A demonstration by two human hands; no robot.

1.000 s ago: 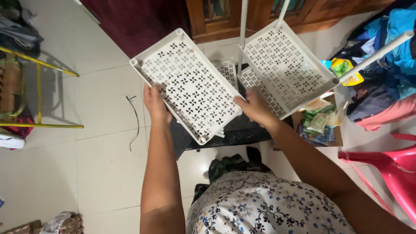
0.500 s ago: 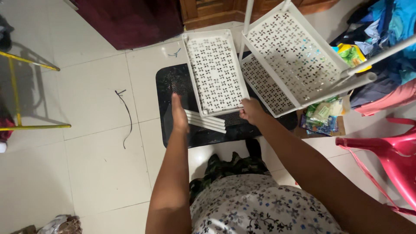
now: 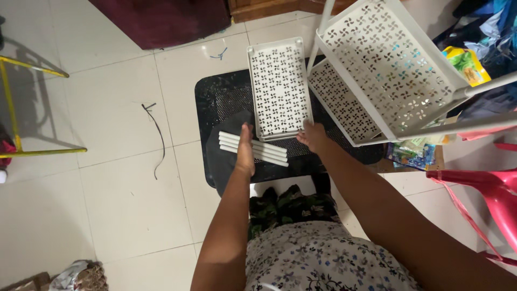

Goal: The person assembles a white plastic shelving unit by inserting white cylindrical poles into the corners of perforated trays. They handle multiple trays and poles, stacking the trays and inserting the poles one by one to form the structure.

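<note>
You're setting white tray on mat; left hand open-flat, right hand loosely gripping edge. Next: let go w/o tipping.

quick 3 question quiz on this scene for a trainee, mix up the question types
1. True or false: the loose white tray lies flat on the black mat.
2. What lies under the left hand? A) white tubes B) a red cloth C) a green bottle
3. Which hand touches the loose tray's near corner?

Key:
1. True
2. A, the white tubes
3. The right hand
</note>
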